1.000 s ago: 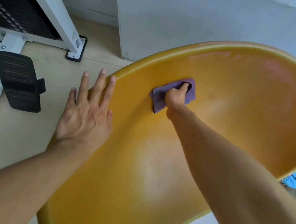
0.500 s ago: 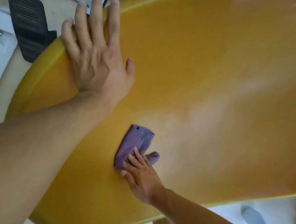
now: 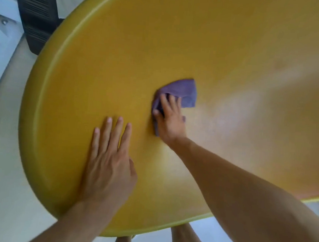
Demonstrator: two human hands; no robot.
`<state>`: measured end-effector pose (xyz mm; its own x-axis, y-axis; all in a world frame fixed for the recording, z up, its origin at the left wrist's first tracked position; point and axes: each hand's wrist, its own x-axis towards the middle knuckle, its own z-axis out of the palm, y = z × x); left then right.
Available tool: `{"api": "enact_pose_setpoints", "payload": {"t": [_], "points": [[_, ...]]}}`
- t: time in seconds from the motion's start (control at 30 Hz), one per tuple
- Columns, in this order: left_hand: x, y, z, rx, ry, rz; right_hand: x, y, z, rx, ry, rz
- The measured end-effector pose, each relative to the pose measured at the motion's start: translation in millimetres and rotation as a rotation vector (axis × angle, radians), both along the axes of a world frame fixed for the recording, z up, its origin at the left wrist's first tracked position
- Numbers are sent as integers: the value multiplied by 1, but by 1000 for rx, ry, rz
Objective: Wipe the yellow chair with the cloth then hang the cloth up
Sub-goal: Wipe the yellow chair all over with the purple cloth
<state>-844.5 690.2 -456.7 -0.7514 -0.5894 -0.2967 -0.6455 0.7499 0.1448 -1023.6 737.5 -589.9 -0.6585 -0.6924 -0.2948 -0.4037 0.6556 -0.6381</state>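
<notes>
chair: big yellow chair (image 3: 179, 46), glossy curved shell, fills most of the view; both hands on its surface
cloth: purple cloth (image 3: 183, 93), crumpled, lying on the chair shell under and just beyond the right hand's fingertips; one edge trails back under the palm toward the wrist
right hand: right hand (image 3: 171, 119) palm down on the cloth, fingers (image 3: 164, 104) spread and pressing it flat against the shell; not balled into a fist, more pinning than gripping
left hand: left hand (image 3: 108, 160) flat on bare yellow plastic, fingers straight and close together, holding nothing; sits just left of the right hand and nearer the person, not touching the cloth
gap: hands apart, strip of bare shell between them
rim: chair edge curves round the outside of the left hand
beyond left hand: black ribbed pedal (image 3: 36, 16) on a pale floor (image 3: 4, 166), white frame part beside it
below arms: person's bare legs under the near rim, blurred
</notes>
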Motion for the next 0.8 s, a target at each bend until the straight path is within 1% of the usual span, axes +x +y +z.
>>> {"api": "enact_pose_setpoints", "payload": {"t": [0.07, 0.1, 0.17, 0.23, 0.3, 0.33, 0.4, 0.47, 0.53, 0.6, 0.63, 0.67, 0.73, 0.8], "points": [[11, 10, 4, 38, 52, 39, 51, -1, 10, -117, 8, 175], [14, 13, 5, 52, 69, 59, 78, 12, 14, -148, 9, 254], [15, 14, 6, 74, 72, 85, 116, 54, 20, -118, -32, 360], [14, 11, 10, 112, 54, 79, 122, 97, 17, -45, -68, 381], [15, 8, 17, 139, 55, 46, 99, 116, 6, 119, -43, 325], [16, 5, 23, 152, 65, 33, 80, 113, 1, 194, -33, 263], [21, -1, 42, 160, 126, -2, 46, 79, 0, 269, -81, 73], [25, -13, 67, 136, 253, -66, 28, 24, 13, 188, -145, -84], [28, -33, 94, 41, 413, -125, 37, -23, 39, 50, -251, -219], [29, -60, 112, -69, 528, -103, 70, -47, 75, -72, -411, -214], [30, -74, 114, -76, 584, -42, 90, -47, 93, -131, -507, -191], [32, -88, 113, -30, 644, 64, 109, -40, 113, -189, -612, -166], [33, -113, 112, 178, 713, 407, 142, -14, 147, -252, -773, -64], [36, -128, 107, 372, 683, 697, 165, 10, 174, -255, -778, 15]]}}
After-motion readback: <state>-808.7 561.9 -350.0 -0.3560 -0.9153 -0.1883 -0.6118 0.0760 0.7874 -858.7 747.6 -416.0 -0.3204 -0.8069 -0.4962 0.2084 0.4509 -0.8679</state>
